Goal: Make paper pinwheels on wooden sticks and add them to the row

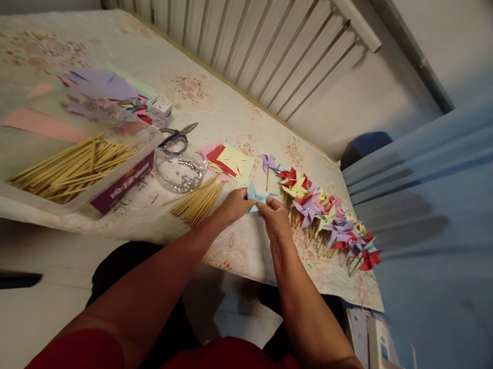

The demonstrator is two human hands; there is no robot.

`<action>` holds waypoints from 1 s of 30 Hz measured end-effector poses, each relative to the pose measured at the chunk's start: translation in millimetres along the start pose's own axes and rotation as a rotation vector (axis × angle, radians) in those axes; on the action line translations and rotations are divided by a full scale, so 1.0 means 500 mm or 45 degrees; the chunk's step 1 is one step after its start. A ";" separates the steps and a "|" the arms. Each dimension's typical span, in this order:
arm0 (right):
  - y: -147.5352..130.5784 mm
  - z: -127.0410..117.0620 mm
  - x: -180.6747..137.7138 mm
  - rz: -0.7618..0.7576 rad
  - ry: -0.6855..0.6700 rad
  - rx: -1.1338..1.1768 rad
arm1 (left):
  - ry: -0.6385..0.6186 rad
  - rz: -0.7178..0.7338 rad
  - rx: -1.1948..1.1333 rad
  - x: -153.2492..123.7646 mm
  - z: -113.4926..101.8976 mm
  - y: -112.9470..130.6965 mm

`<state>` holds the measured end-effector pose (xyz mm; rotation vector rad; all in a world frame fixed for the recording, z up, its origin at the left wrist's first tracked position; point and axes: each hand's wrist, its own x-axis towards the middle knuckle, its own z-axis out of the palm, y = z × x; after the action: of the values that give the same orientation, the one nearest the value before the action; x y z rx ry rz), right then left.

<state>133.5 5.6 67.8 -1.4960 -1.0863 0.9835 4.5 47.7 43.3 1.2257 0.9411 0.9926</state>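
Left hand [236,201] & right hand [277,213] both pinching a lt-blue paper pinwheel [257,195] over the tabletop [233,123] — it's betw. a bunch of sticks [198,204] & a cluster of multicol. pinwheels [308,210] — scissors [179,134] off L.

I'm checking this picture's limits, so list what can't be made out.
Head view: blue paper, partly hidden by the left hand and right hand.
Head view: tub label, print too small and blurred.
Head view: pinwheels, some partly covered by others.
Head view: cloth, cut off by the left edge.
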 end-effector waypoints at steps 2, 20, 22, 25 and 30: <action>0.005 0.002 0.001 -0.006 0.029 0.052 | -0.004 0.010 -0.020 0.001 0.001 -0.003; 0.010 -0.002 0.006 0.093 -0.007 0.151 | -0.015 0.001 -0.049 0.001 0.001 -0.006; 0.009 -0.003 0.006 0.107 -0.023 0.167 | -0.020 0.003 -0.070 0.000 0.001 -0.007; 0.006 -0.004 0.005 0.120 -0.033 0.193 | -0.041 0.007 -0.114 -0.001 0.003 -0.008; 0.009 -0.006 0.003 0.144 -0.014 0.183 | -0.156 -0.068 -0.201 -0.003 0.004 -0.005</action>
<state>137.6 6.1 64.1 -1.4485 -0.9270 1.1255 6.3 45.3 41.3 1.1108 0.7810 0.9209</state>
